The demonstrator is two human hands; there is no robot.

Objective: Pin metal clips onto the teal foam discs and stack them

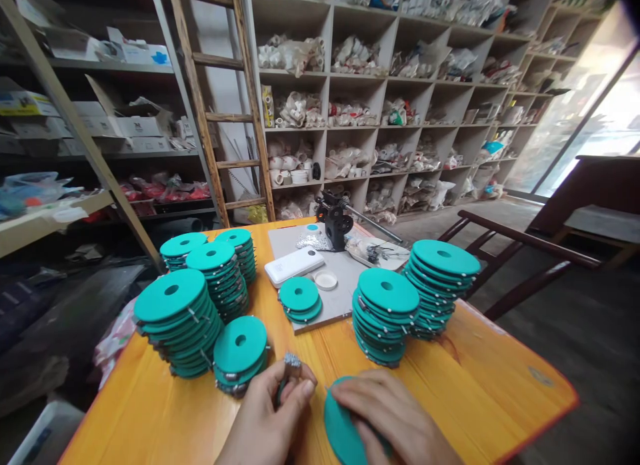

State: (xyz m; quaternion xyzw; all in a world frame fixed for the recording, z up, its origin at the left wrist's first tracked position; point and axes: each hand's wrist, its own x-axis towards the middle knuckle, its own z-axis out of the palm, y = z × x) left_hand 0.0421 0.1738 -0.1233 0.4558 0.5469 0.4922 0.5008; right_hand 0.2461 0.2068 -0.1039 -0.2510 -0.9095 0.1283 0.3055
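My right hand (pixel 390 415) grips a teal foam spool (pixel 343 428) tilted up near the front of the table, fingers over its upper face. Just left of it, my left hand (pixel 280 402) is closed with thumb and fingers pinched together; what they hold, if anything, I cannot make out. A silvery, beaded ring-like piece (pixel 292 360) shows at its bent index finger. Closest to that hand is a short stack of teal spools (pixel 241 345) with pins and dark bits around the rims. Another small stack (pixel 299 295) sits further back.
Taller spool stacks stand at left (pixel 170 302) and right (pixel 387 288). A grey board (pixel 330 312) bears a white power-bank-like device (pixel 294 266), a round white lid (pixel 325 280) and a black crank device (pixel 335 222). A wooden ladder (pixel 225 117) and filled shelves stand behind; a dark chair (pixel 530 242) is right.
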